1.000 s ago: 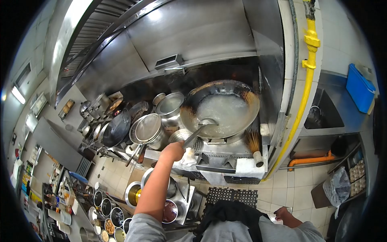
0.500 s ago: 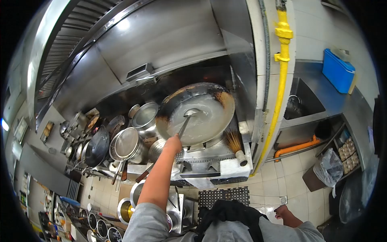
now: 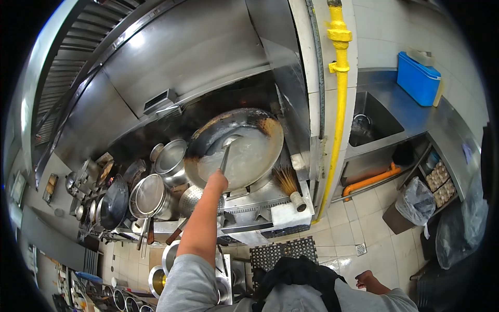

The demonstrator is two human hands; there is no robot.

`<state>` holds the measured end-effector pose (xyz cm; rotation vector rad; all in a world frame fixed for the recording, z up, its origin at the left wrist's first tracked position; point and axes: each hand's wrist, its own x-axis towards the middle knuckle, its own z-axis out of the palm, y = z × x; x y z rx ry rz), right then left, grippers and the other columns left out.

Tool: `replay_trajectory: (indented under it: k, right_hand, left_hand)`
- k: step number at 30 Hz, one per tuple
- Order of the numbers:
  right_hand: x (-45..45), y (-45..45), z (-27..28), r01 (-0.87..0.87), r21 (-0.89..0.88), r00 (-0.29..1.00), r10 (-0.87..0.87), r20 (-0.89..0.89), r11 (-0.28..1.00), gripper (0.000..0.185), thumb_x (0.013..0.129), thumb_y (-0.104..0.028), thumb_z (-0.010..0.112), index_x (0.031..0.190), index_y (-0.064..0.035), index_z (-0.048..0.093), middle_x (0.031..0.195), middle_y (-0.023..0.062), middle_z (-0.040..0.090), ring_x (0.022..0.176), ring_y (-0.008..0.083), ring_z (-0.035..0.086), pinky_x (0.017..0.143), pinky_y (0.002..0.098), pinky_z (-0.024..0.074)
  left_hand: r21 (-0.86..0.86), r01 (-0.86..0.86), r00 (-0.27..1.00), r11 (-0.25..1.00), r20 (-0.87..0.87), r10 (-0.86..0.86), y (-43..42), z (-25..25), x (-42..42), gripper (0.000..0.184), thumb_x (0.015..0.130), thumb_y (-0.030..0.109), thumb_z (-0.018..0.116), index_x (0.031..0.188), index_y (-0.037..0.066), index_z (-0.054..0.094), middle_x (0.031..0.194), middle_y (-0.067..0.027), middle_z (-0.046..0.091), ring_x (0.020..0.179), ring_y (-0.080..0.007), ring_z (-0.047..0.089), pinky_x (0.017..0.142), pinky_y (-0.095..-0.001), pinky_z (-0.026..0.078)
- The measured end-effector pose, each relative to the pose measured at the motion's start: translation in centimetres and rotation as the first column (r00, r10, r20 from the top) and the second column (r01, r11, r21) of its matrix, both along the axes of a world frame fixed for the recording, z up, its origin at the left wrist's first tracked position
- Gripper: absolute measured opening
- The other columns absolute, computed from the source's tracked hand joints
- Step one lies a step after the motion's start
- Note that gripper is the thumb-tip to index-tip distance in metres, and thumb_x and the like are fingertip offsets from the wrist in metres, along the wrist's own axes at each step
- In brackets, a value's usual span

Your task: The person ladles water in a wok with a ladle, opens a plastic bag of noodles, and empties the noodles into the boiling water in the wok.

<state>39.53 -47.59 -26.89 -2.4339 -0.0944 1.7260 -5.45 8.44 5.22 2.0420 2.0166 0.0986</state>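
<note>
the ladle [image 3: 231, 140] has moved to the far side of the wok [image 3: 270, 126], in the cloudy liquid [image 3: 249, 156]; the left hand [image 3: 217, 180] is closed round its handle [image 3: 224, 164], likely to stay clear of heat. right hand [image 3: 365, 278] low, grip unclear.

1 blue container [image 3: 417, 79] beside sink [image 3: 383, 117]; 1 orange pipe [image 3: 370, 180] below; 1 yellow pipe [image 3: 340, 114] upright.

Steel wall [image 3: 179, 60] shows glare, edges v. warped.
</note>
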Motion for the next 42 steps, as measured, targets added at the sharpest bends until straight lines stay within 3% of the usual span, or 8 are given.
replay_trajectory:
  k: [2,6,8,13,20,27,32,42]
  right_hand:
    - [0.0,0.7,-0.3,-0.027,0.020,1.000,0.028,-0.014,0.999,0.025,0.089,-0.012,0.054,0.110,-0.0011,0.059,0.082,0.0168,0.065,0.057,0.0220,0.063,0.045,0.0339,0.0534]
    - [0.5,3.3,-1.6,-0.077,0.036,0.997,0.077,0.009,0.996,0.021,0.090,-0.010,0.053,0.107,-0.0008,0.061,0.084,0.0160,0.065,0.056,0.0219,0.063,0.044,0.0338,0.0536]
    - [0.9,4.7,-2.1,-0.105,0.060,0.994,0.105,0.003,0.993,0.020,0.090,-0.008,0.052,0.106,-0.0011,0.062,0.084,0.0155,0.065,0.055,0.0218,0.062,0.044,0.0338,0.0537]
    - [0.7,8.7,-0.5,-0.152,0.192,0.988,0.151,0.019,0.969,0.018,0.088,-0.009,0.057,0.102,0.0010,0.063,0.082,0.0148,0.065,0.055,0.0217,0.063,0.041,0.0337,0.0531]
    - [0.9,10.1,-1.7,-0.216,0.194,0.976,0.213,0.035,0.957,0.020,0.086,-0.012,0.061,0.096,0.0056,0.062,0.076,0.0157,0.065,0.056,0.0226,0.064,0.041,0.0349,0.0533]
    - [-0.6,8.9,-0.7,-0.281,0.133,0.959,0.281,0.022,0.950,0.021,0.086,-0.012,0.061,0.097,0.0061,0.062,0.076,0.0161,0.065,0.056,0.0221,0.064,0.041,0.0353,0.0536]
    - [0.2,8.5,-5.4,-0.326,0.088,0.944,0.328,-0.014,0.941,0.022,0.086,-0.014,0.061,0.098,0.0050,0.062,0.078,0.0158,0.064,0.058,0.0219,0.064,0.042,0.0350,0.0542]
    - [-0.2,12.9,-2.3,-0.374,0.146,0.926,0.376,0.016,0.916,0.023,0.088,-0.015,0.058,0.102,0.0026,0.062,0.080,0.0146,0.065,0.061,0.0212,0.065,0.044,0.0337,0.0553]
  left_hand:
    - [-0.029,-0.016,1.000,0.999,0.025,0.017,-0.3,-0.2,-0.1,0.052,0.082,0.008,0.042,0.134,0.001,0.039,0.118,-0.0281,0.054,0.111,-0.0385,0.053,0.095,-0.0418,0.042]
    - [0.041,0.103,0.992,0.994,-0.079,-0.100,-2.6,0.0,-0.7,0.059,0.077,0.007,0.046,0.134,-0.002,0.035,0.102,-0.0297,0.060,0.092,-0.0403,0.062,0.076,-0.0425,0.051]
    - [-0.110,-0.026,0.999,0.994,0.027,0.029,-6.0,2.9,0.2,0.055,0.077,0.003,0.044,0.132,0.001,0.041,0.117,-0.0290,0.054,0.113,-0.0394,0.052,0.094,-0.0408,0.042]
    - [-0.200,-0.033,0.994,0.979,0.096,0.053,-11.3,6.6,0.0,0.058,0.080,0.008,0.045,0.136,0.004,0.036,0.103,-0.0273,0.062,0.079,-0.0368,0.065,0.057,-0.0406,0.053]
    - [-0.253,0.017,0.997,0.967,0.078,0.003,-16.4,9.7,-1.2,0.056,0.079,0.007,0.044,0.135,0.003,0.039,0.106,-0.0265,0.061,0.083,-0.0352,0.065,0.059,-0.0400,0.052]
    - [-0.238,0.009,0.999,0.971,0.050,0.003,-20.1,11.6,-2.7,0.055,0.079,0.011,0.047,0.134,0.007,0.042,0.114,-0.0255,0.057,0.104,-0.0374,0.057,0.089,-0.0409,0.045]
    - [-0.144,0.055,0.996,0.988,-0.057,-0.064,-21.5,11.8,-4.4,0.053,0.081,0.013,0.046,0.134,0.012,0.045,0.115,-0.0242,0.057,0.106,-0.0369,0.057,0.091,-0.0412,0.044]
    - [-0.135,-0.012,0.986,0.991,-0.164,-0.011,-18.7,8.5,-6.3,0.051,0.084,0.018,0.046,0.135,0.016,0.042,0.114,-0.0236,0.058,0.106,-0.0372,0.056,0.091,-0.0439,0.044]
